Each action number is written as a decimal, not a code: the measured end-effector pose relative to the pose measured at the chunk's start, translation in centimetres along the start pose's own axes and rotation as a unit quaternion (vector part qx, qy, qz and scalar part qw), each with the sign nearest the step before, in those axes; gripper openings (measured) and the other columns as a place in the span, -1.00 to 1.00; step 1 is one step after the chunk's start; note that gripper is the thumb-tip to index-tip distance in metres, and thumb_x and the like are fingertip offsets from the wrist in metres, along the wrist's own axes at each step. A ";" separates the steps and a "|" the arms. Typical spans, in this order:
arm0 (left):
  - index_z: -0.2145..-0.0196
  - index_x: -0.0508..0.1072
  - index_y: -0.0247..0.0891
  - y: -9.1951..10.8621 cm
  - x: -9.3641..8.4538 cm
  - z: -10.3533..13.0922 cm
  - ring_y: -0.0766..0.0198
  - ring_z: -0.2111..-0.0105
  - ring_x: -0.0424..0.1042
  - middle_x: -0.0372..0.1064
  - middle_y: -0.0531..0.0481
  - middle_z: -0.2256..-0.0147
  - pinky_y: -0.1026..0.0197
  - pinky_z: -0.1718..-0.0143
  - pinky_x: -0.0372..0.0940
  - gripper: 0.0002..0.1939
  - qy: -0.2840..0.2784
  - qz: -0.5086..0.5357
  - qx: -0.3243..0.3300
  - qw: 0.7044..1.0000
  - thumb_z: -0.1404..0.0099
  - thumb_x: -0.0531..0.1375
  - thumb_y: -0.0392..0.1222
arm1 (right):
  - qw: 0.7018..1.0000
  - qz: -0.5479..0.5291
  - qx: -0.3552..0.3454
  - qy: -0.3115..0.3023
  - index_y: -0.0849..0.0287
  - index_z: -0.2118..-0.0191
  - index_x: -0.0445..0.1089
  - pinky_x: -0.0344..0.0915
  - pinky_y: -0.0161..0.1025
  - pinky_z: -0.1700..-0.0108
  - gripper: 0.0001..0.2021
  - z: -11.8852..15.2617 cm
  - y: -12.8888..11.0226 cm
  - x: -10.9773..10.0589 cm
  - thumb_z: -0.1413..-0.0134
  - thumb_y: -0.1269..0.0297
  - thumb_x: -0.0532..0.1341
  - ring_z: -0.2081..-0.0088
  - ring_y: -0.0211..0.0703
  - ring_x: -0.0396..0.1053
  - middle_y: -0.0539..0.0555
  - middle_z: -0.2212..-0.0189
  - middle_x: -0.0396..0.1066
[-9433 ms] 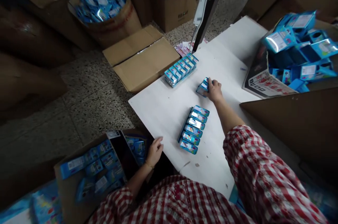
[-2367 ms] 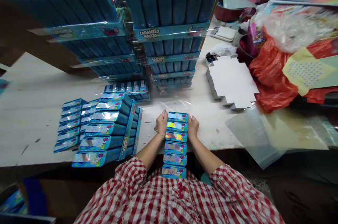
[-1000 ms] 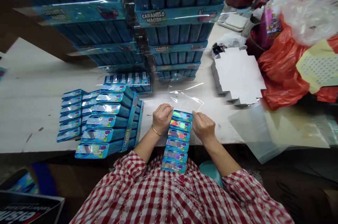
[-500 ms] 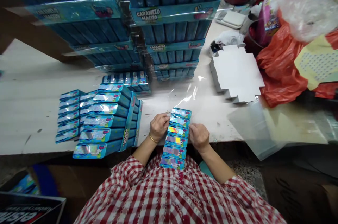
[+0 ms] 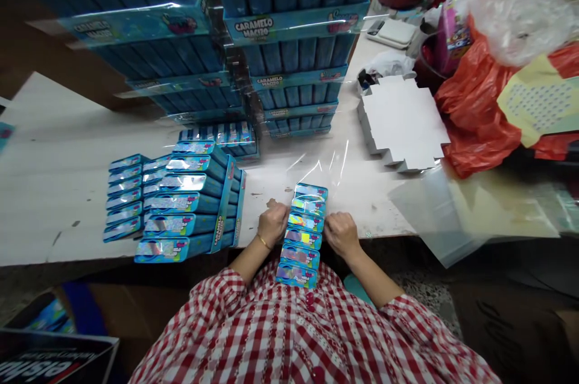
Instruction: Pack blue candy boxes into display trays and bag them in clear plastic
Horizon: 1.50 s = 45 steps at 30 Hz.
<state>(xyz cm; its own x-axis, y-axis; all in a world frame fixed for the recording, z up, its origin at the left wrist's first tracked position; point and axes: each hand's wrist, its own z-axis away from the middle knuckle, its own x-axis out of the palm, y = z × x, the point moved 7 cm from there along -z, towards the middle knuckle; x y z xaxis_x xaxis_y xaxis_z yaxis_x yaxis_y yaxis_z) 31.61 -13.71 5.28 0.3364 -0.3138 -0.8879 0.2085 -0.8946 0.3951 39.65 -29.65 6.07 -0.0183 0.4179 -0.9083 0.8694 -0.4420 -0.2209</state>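
Note:
A row of several blue candy boxes (image 5: 302, 238) with shiny labels stands before me, its near end against my checked clothing. Clear plastic film (image 5: 332, 176) glints around its far end and over the white table. My left hand (image 5: 273, 222), with a bracelet at the wrist, is closed at the row's left side, its fingers pinching the film's edge. On the opposite side my right hand (image 5: 341, 232) is also closed, gripping the film close to the boxes. The fingertips are partly hidden.
Filled trays of blue boxes (image 5: 181, 209) lie at left on the white table (image 5: 58, 191). Tall wrapped stacks (image 5: 294, 28) rise at the back. At right are white cardboard (image 5: 402, 122), a red plastic bag (image 5: 474, 107) and clear plastic sheets (image 5: 443, 221) over the table edge.
My right hand has drawn slightly away from the boxes. Its fingers are more tightly closed, and so are my left hand's. The glints on the film have shifted; the view has moved a little.

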 end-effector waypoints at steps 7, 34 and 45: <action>0.53 0.28 -0.24 1.5 -2.4 3.5 0.34 0.53 0.31 0.29 0.01 0.54 0.31 0.50 0.14 -0.73 0.034 -0.001 0.041 0.999 -0.30 -0.04 -0.27 | 1.000 0.004 0.001 0.019 0.18 0.60 0.21 -0.05 -0.21 0.37 -0.74 2.0 -2.5 -2.3 -0.09 0.42 0.06 0.50 -0.22 0.08 0.02 0.64 0.19; 0.42 0.25 -0.23 2.7 -5.4 5.1 0.35 0.52 0.31 0.29 0.06 0.54 0.29 0.45 0.22 -0.91 0.157 0.050 0.086 0.983 -0.24 0.09 -0.33 | 0.996 -0.009 -0.045 0.080 0.21 0.44 0.30 0.02 -0.23 0.35 -0.86 3.3 -3.8 -4.3 -0.12 0.39 0.09 0.46 -0.24 0.16 0.02 0.57 0.28; 0.46 0.32 -0.23 4.9 -6.6 7.0 0.33 0.52 0.29 0.39 -0.01 0.49 0.24 0.48 0.13 -0.82 0.050 0.005 0.187 0.981 -0.27 0.01 -0.33 | 0.990 -0.009 -0.135 0.035 0.20 0.54 0.25 -0.05 -0.20 0.39 -0.78 4.7 -5.5 -5.3 -0.12 0.42 0.05 0.50 -0.25 0.04 -0.01 0.64 0.13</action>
<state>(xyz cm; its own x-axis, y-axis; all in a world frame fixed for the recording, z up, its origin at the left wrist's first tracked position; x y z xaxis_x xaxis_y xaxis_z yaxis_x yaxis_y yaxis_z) 24.00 -18.30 11.42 0.4298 -0.3073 -0.8490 -0.1405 -0.9516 0.2733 32.64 -33.13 10.40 -0.0097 0.4825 -0.8758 0.9699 -0.2087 -0.1258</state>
